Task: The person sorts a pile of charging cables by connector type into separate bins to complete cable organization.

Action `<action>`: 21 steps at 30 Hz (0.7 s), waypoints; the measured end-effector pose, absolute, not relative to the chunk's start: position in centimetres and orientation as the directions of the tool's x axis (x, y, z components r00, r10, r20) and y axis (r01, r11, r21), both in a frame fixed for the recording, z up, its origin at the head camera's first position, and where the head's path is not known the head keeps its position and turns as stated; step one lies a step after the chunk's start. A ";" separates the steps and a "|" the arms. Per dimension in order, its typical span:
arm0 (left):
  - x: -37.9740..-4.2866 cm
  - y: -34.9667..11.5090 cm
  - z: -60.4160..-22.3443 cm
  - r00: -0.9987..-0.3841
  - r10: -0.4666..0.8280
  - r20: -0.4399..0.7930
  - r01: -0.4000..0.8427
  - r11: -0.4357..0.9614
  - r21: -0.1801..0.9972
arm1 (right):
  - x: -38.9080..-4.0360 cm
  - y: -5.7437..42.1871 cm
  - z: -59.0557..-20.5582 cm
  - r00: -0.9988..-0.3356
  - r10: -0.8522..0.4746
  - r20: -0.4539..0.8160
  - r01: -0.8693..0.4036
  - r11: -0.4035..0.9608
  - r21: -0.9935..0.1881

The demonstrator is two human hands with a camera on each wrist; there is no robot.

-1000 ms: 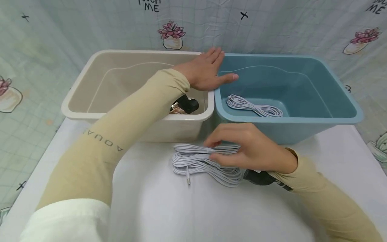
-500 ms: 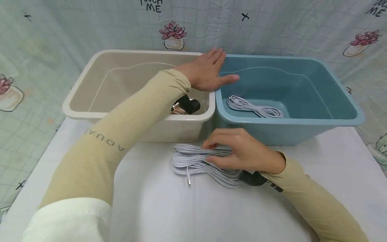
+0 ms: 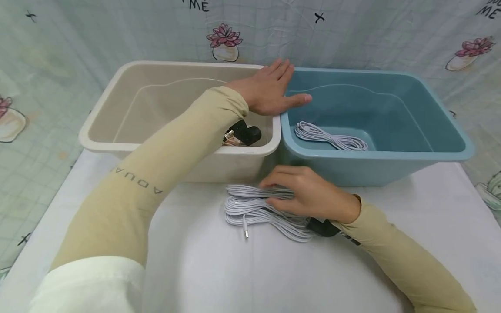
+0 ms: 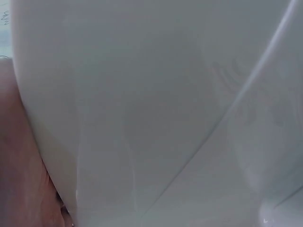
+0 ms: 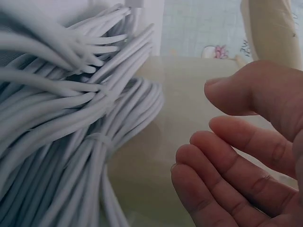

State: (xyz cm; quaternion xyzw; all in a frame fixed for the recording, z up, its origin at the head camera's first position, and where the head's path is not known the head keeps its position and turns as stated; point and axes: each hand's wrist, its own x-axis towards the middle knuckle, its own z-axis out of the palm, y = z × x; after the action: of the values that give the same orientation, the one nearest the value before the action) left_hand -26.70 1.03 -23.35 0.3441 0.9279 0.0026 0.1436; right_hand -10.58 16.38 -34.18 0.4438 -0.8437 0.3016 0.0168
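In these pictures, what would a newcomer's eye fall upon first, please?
Probably the large cream tub and blue tub, side by side, with the left hand resting across their adjoining rims. Next comes the pale cable bundle on the white table in front, with the right hand close by, not gripping it.

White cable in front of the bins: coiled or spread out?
Coiled. The cable lies in long gathered loops, with a band around strands in the right wrist view; a plug end sticks out.
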 end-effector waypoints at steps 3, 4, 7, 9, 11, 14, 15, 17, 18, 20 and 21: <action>-26.8 1.0 -23.3 -0.722 0.636 -0.273 0.635 0.765 0.103 | -10.7 16.3 -34.4 -0.618 -0.738 0.270 -0.752 0.455 -0.477; -26.8 1.1 -23.3 -0.723 0.634 -0.274 0.633 0.767 0.102 | -10.7 16.2 -34.5 -0.623 -0.737 0.262 -0.749 0.464 -0.473; -26.9 1.1 -23.3 -0.726 0.631 -0.274 0.631 0.769 0.098 | -10.8 16.2 -34.7 -0.633 -0.735 0.242 -0.742 0.487 -0.462; -26.9 1.1 -23.3 -0.730 0.626 -0.274 0.628 0.773 0.094 | -10.9 16.1 -34.7 -0.637 -0.735 0.233 -0.738 0.495 -0.458; -26.9 1.1 -23.3 -0.732 0.624 -0.273 0.626 0.774 0.091 | -11.0 16.0 -34.8 -0.640 -0.734 0.226 -0.735 0.501 -0.457; -27.0 1.1 -23.3 -0.732 0.625 -0.272 0.627 0.774 0.090 | -11.1 16.0 -35.1 -0.646 -0.732 0.216 -0.730 0.509 -0.456; -27.0 1.1 -23.3 -0.731 0.625 -0.273 0.627 0.774 0.090 | -11.1 16.0 -35.2 -0.647 -0.732 0.213 -0.728 0.511 -0.456; -27.0 1.1 -23.3 -0.730 0.627 -0.273 0.629 0.772 0.090 | -11.2 16.0 -35.4 -0.651 -0.732 0.201 -0.723 0.517 -0.458; -27.0 1.1 -23.4 -0.729 0.628 -0.272 0.630 0.771 0.091 | -11.2 15.9 -35.6 -0.652 -0.732 0.195 -0.721 0.520 -0.458; -27.0 1.1 -23.4 -0.728 0.630 -0.270 0.631 0.770 0.093 | -11.3 15.9 -35.8 -0.655 -0.733 0.182 -0.716 0.526 -0.460; -27.0 1.2 -23.5 -0.726 0.632 -0.271 0.634 0.768 0.093 | -11.3 15.9 -35.9 -0.657 -0.733 0.177 -0.713 0.528 -0.460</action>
State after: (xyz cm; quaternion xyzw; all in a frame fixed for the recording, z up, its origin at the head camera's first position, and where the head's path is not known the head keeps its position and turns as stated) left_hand -27.00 1.15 -23.45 0.3406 0.9290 -0.0030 0.1447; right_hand -11.34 15.88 -35.88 0.4138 -0.8739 0.2544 -0.0191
